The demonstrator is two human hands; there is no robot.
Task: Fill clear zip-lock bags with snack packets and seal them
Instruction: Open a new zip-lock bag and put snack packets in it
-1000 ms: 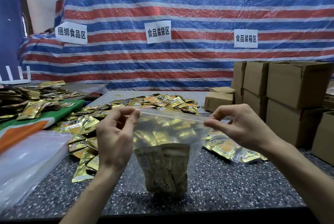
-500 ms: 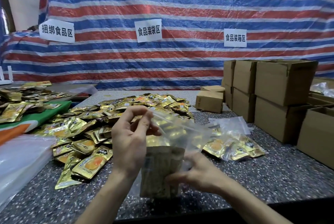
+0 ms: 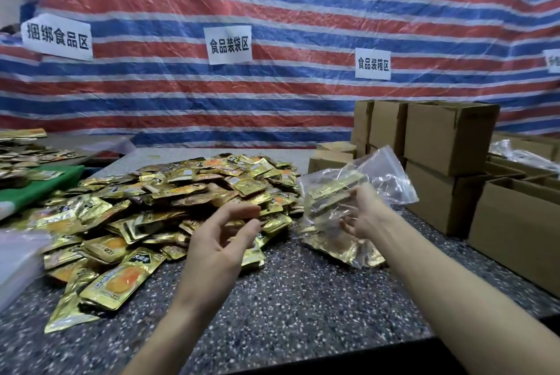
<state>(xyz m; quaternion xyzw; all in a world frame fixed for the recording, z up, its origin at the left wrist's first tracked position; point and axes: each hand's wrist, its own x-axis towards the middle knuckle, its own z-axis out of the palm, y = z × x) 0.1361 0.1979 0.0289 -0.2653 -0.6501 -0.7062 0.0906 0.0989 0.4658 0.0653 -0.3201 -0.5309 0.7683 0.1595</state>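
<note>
A clear zip-lock bag (image 3: 348,189) filled with gold snack packets is tilted in the air at right, its zip end pointing up and right. My right hand (image 3: 368,214) holds it from below, with the fingers seen through the plastic. Under it, another filled bag (image 3: 339,249) lies on the speckled table (image 3: 303,299). My left hand (image 3: 221,238) hovers with loosely curled fingers and holds nothing, just in front of a big pile of loose gold packets (image 3: 194,189).
Stacked cardboard boxes (image 3: 448,138) line the right side, with open boxes (image 3: 515,223) nearer. A stack of clear plastic bags (image 3: 15,256) lies at the left edge. A green sheet (image 3: 39,186) with more packets is at far left. A striped tarp hangs behind.
The bag left the centre: my left hand let go of its top, and my right hand carried it to the right above the filled bag. The view turned right.
</note>
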